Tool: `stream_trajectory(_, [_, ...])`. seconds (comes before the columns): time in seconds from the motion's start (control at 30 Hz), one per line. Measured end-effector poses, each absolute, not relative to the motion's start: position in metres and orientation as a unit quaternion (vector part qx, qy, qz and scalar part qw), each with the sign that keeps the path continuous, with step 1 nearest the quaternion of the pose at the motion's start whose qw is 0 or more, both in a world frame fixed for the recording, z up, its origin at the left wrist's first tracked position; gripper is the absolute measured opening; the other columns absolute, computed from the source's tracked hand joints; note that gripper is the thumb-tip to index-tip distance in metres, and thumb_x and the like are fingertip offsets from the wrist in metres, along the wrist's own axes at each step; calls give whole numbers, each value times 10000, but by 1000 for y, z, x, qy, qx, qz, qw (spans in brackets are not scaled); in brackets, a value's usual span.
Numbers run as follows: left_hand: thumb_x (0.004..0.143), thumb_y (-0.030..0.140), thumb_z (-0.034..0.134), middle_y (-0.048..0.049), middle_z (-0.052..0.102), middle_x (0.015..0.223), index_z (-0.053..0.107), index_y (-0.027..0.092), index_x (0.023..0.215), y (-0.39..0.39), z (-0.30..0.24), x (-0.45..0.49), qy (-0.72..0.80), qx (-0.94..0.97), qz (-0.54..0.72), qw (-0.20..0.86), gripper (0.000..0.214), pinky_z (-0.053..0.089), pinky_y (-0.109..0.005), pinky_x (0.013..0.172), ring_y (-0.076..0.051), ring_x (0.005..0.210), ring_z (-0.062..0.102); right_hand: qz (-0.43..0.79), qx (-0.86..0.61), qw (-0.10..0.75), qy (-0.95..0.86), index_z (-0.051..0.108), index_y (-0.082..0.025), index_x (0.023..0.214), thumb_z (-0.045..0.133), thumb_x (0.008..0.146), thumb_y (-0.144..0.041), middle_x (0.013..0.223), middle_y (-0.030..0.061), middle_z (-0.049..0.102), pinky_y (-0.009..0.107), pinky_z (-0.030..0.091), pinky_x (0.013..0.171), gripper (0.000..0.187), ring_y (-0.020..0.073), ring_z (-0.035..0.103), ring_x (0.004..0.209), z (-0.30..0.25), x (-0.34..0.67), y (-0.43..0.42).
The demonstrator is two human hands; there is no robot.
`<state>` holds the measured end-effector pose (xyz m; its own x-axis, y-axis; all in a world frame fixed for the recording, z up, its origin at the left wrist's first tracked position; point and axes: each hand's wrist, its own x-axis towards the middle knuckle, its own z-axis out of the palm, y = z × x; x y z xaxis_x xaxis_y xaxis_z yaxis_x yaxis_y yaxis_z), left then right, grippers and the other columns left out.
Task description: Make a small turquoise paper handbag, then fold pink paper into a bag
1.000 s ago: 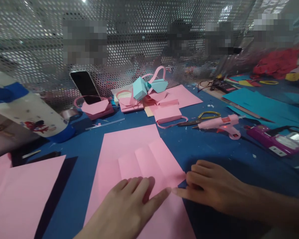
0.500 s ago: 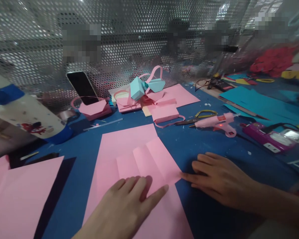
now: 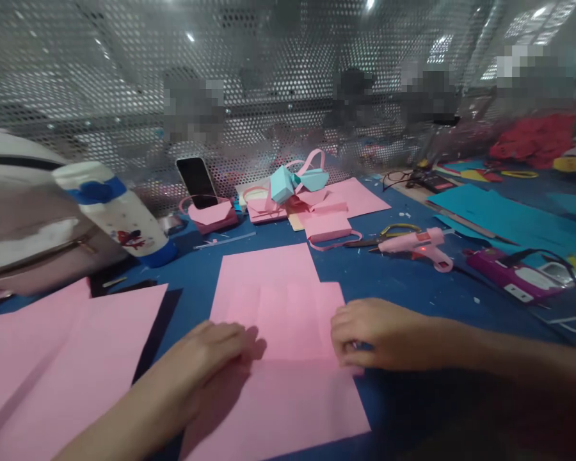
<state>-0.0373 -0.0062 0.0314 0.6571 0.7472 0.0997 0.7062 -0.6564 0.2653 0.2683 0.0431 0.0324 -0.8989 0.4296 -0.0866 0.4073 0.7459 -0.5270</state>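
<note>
A creased piece of pink paper with several upright fold lines lies over a larger flat pink sheet on the blue table. At its left edge, my left hand has its fingers curled together on the paper. My right hand pinches the right edge, thumb and fingers bent around it. The fingertips of both hands are partly hidden. Beyond my right hand lies a pink glue gun with a small red light, its nozzle pointing left beside yellow-handled scissors.
Small pink paper bags and light-blue paper pieces stand by the perforated metal panel. A phone leans there. A white-and-blue bottle tilts at left, near more pink sheets. A purple power strip and blue sheets lie right.
The creased paper has turned from slanted to nearly square with the sheet below. My left hand has moved to its left edge, and my right hand has gone from pointing to pinching. The view has shifted left.
</note>
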Motion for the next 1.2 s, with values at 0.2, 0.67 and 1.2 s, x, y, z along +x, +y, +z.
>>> stream_trajectory(0.2, [924,28,357,-21,550,885,637,212,839,33,56,-40,336,940,39,49,345,300,-424,1019,-182,888,507,366,-136,-4,-921,693,-197,798,659,890,-231,716,-59,629,182,391,620,103,80,567,679,49,235,22])
stream_trajectory(0.67, [986,173,422,-95,660,1036,598,135,1115,5,15,-32,350,919,175,-41,222,484,-367,862,-208,936,598,12,-21,147,-989,617,-125,1194,383,979,-127,1301,67,634,342,446,889,317,206,532,1195,3,233,37])
stream_trajectory(1.2, [930,559,496,-147,180,1596,292,339,1502,-6,9,-59,360,933,10,26,646,319,-586,1106,-368,1432,244,94,-3,165,-982,597,-98,1152,344,1028,-206,1213,89,681,296,459,922,301,163,592,1124,0,231,47])
